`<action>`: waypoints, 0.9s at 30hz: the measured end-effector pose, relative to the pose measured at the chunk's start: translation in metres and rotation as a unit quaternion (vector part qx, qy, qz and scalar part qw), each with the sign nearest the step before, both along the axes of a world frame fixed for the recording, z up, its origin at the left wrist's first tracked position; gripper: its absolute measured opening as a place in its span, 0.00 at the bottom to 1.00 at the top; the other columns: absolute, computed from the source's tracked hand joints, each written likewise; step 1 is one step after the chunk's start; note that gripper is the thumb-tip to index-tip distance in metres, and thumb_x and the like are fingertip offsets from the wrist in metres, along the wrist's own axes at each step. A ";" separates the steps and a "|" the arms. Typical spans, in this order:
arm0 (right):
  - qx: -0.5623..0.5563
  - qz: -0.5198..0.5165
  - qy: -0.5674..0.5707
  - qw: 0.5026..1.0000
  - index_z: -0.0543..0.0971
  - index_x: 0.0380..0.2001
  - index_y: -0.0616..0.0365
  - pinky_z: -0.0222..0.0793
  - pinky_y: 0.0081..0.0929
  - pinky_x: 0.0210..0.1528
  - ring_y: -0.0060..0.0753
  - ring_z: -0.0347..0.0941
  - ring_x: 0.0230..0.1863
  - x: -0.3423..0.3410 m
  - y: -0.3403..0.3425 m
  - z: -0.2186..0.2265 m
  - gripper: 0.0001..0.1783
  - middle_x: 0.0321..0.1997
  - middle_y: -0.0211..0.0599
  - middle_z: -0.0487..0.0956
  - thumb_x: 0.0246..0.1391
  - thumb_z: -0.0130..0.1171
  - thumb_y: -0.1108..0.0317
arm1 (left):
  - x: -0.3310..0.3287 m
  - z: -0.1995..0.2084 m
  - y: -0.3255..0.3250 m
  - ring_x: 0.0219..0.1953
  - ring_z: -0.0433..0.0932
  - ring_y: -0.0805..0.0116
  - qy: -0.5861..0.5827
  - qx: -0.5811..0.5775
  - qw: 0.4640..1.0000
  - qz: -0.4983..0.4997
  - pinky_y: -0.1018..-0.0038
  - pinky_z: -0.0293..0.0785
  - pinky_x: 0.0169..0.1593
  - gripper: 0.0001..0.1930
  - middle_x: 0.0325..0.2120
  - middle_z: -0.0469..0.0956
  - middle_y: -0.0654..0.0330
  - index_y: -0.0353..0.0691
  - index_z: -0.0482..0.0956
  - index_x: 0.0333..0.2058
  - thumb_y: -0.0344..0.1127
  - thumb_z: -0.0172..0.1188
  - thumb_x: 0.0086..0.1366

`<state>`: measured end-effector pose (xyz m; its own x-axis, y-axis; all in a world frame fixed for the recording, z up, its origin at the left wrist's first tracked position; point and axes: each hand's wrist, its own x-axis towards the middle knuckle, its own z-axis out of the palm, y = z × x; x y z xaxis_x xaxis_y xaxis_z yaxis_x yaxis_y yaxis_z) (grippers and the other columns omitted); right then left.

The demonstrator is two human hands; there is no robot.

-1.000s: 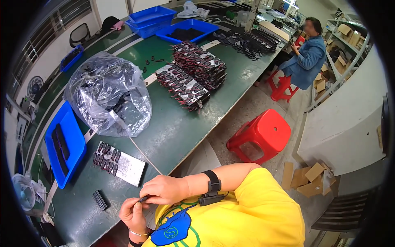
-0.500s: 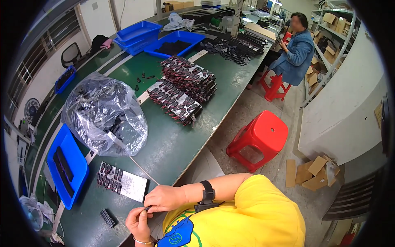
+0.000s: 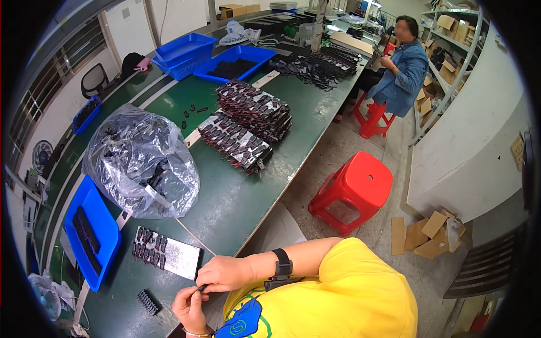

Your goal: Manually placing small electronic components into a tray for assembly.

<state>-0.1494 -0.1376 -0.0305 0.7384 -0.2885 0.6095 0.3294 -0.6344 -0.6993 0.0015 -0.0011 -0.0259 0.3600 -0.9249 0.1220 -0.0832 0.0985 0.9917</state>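
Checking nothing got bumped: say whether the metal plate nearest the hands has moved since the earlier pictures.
No: the metal plate shows no clear shift either way against the edge of the green table; the view shifted.

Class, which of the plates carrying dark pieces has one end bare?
The single plate nearest the right hand: its right end is bare, while the stacked plates show dark pieces spread right across.

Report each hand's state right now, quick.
Left hand: closed, pinching a small black part.
Right hand: closed, holding the same part.
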 end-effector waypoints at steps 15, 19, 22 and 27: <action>-0.007 0.003 0.000 1.000 0.73 0.28 0.57 0.68 0.38 0.28 0.48 0.73 0.28 -0.001 0.002 0.000 0.09 0.27 0.38 0.75 0.46 0.62 0.67 | 0.004 -0.008 0.004 0.23 0.75 0.76 0.001 -0.018 1.000 0.003 0.81 0.72 0.29 0.04 0.26 0.75 0.61 0.32 0.76 0.35 0.24 0.57 0.61; -0.009 0.003 -0.005 1.000 0.73 0.28 0.57 0.68 0.38 0.28 0.48 0.73 0.28 0.000 0.002 -0.001 0.09 0.27 0.38 0.75 0.46 0.62 0.66 | 0.004 -0.008 0.004 0.23 0.74 0.76 -0.002 -0.022 1.000 -0.002 0.81 0.72 0.29 0.04 0.25 0.75 0.61 0.32 0.76 0.35 0.24 0.57 0.61; -0.014 0.005 -0.007 1.000 0.72 0.29 0.57 0.68 0.38 0.28 0.47 0.73 0.28 -0.001 0.001 -0.002 0.09 0.26 0.38 0.74 0.47 0.61 0.67 | 0.004 -0.008 0.004 0.23 0.74 0.76 -0.009 -0.023 1.000 -0.003 0.81 0.72 0.30 0.04 0.25 0.75 0.61 0.32 0.76 0.35 0.24 0.57 0.61; -0.026 0.008 -0.006 1.000 0.72 0.31 0.58 0.67 0.37 0.28 0.45 0.72 0.28 -0.001 0.000 -0.002 0.09 0.26 0.38 0.73 0.49 0.61 0.68 | 0.003 -0.007 0.004 0.23 0.74 0.76 -0.022 -0.023 0.999 -0.002 0.81 0.71 0.30 0.04 0.25 0.75 0.61 0.32 0.76 0.35 0.24 0.57 0.61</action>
<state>-0.1508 -0.1372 -0.0327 0.7355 -0.2442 0.6319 0.3480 -0.6640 -0.6618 0.0045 0.0029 -0.0330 0.3495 -0.9195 0.1801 -0.1270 0.1439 0.9814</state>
